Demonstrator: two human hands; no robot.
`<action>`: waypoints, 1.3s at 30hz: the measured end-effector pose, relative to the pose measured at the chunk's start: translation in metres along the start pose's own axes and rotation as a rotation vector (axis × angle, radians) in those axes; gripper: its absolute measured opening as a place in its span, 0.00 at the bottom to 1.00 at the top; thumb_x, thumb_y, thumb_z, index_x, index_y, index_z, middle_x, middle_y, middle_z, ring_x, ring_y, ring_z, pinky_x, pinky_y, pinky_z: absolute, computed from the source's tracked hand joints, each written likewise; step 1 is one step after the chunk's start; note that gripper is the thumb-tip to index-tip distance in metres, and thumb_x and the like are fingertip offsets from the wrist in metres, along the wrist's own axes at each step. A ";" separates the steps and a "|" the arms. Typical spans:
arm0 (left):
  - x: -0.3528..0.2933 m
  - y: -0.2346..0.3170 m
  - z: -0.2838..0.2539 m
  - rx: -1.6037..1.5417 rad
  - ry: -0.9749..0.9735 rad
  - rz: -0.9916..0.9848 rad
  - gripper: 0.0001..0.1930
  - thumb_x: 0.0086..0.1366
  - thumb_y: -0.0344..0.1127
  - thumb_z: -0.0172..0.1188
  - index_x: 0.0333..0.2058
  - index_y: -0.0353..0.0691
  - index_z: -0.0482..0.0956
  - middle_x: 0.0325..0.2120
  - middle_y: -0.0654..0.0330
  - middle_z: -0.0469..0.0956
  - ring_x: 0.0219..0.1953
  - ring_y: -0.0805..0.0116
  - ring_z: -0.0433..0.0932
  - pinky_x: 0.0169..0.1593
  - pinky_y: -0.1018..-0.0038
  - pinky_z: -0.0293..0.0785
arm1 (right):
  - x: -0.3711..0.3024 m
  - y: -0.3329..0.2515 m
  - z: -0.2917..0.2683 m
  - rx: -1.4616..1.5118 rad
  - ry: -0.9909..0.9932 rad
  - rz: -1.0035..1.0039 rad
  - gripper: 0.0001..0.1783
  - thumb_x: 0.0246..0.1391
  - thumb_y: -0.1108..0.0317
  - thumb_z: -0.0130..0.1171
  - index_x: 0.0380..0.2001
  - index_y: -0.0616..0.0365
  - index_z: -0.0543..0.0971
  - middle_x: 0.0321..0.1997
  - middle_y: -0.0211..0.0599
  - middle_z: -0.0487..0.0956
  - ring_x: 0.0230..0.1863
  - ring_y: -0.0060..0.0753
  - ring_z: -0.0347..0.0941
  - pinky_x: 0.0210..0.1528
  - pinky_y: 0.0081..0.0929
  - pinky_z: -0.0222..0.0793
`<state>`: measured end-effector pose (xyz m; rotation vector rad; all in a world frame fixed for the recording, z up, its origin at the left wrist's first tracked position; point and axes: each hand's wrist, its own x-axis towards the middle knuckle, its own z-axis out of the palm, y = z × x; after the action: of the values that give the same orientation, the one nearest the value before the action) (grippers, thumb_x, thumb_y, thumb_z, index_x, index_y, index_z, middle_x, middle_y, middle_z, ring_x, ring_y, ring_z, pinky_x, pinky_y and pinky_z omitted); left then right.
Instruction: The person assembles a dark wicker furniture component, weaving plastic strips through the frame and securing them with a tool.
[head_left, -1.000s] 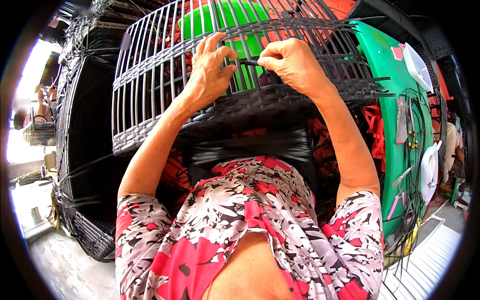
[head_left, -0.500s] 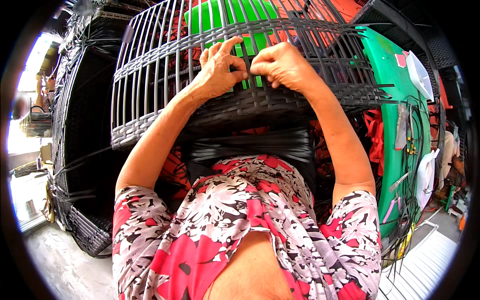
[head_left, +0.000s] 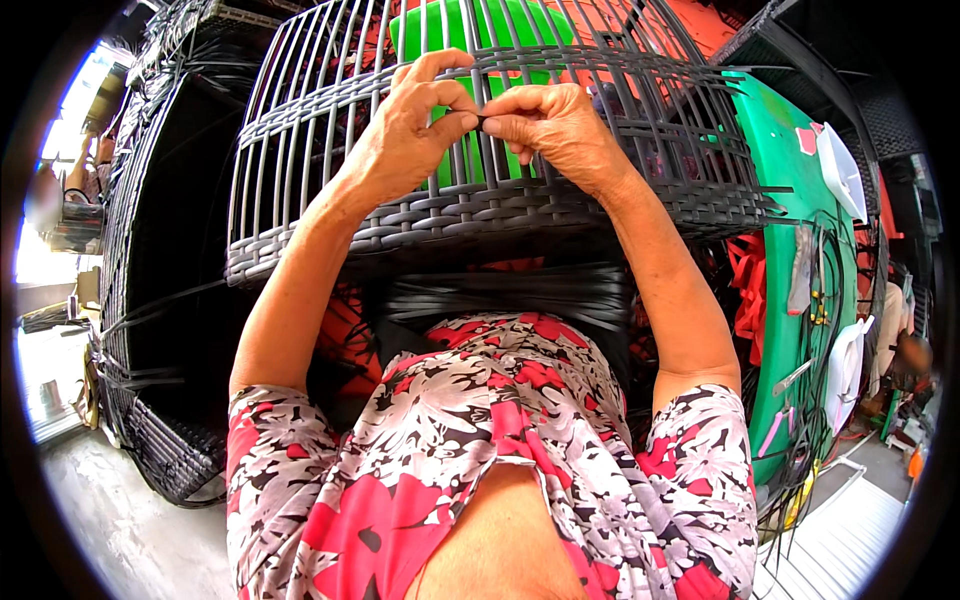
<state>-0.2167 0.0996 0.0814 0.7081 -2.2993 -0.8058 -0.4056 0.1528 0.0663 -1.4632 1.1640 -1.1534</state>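
In front of me stands a dark grey woven rattan-like frame [head_left: 470,212], with upright strips and two woven bands across it. My left hand [head_left: 405,125] is before its upper part, thumb and forefinger pinched together. My right hand [head_left: 565,130] meets it from the right, also in a pinch. Between the fingertips shows a short bit of dark weaving strip [head_left: 481,121]; the rest of it is hidden or blends with the frame. A bundle of flat black strips [head_left: 510,295] lies across my lap, below the frame.
A large dark woven piece [head_left: 125,300] stands at my left. To the right is a green panel [head_left: 765,140] with two white containers [head_left: 838,170], pink-handled scissors [head_left: 776,430] and hanging black strands. Red cloth [head_left: 748,285] hangs beside it. Bright green shows behind the frame.
The fingertips of both hands have come together, where they were slightly apart before. My left hand has shifted a little left and up. The view has moved slightly.
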 end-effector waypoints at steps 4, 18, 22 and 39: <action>-0.014 -0.031 0.007 0.244 0.120 0.043 0.06 0.57 0.31 0.57 0.35 0.42 0.77 0.56 0.52 0.62 0.59 0.49 0.56 0.58 0.58 0.58 | 0.001 -0.007 0.000 -0.210 0.071 0.044 0.08 0.46 0.68 0.62 0.27 0.63 0.81 0.17 0.30 0.75 0.18 0.18 0.69 0.20 0.18 0.65; -0.023 -0.055 0.025 0.356 -0.052 -0.084 0.14 0.51 0.35 0.60 0.39 0.43 0.78 0.61 0.46 0.54 0.63 0.43 0.49 0.63 0.51 0.46 | 0.019 0.002 0.027 -0.741 -0.121 0.053 0.06 0.43 0.72 0.58 0.24 0.64 0.80 0.20 0.44 0.77 0.24 0.37 0.75 0.32 0.31 0.69; -0.023 -0.055 0.020 0.383 -0.167 -0.138 0.11 0.52 0.34 0.60 0.35 0.41 0.80 0.61 0.48 0.55 0.64 0.44 0.49 0.63 0.52 0.45 | 0.015 -0.002 0.026 -0.604 -0.088 0.021 0.08 0.44 0.69 0.61 0.28 0.63 0.80 0.24 0.41 0.78 0.26 0.32 0.74 0.33 0.28 0.68; -0.046 -0.062 -0.011 -0.009 0.251 0.055 0.04 0.47 0.22 0.59 0.24 0.36 0.74 0.36 0.54 0.73 0.40 0.56 0.72 0.43 0.67 0.69 | 0.033 0.001 0.053 -0.266 -0.209 0.027 0.08 0.50 0.68 0.58 0.32 0.61 0.80 0.19 0.30 0.74 0.18 0.18 0.69 0.22 0.20 0.66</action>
<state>-0.1607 0.0836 0.0298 0.6969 -2.0793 -0.6612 -0.3493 0.1255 0.0617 -1.7183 1.2189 -0.8269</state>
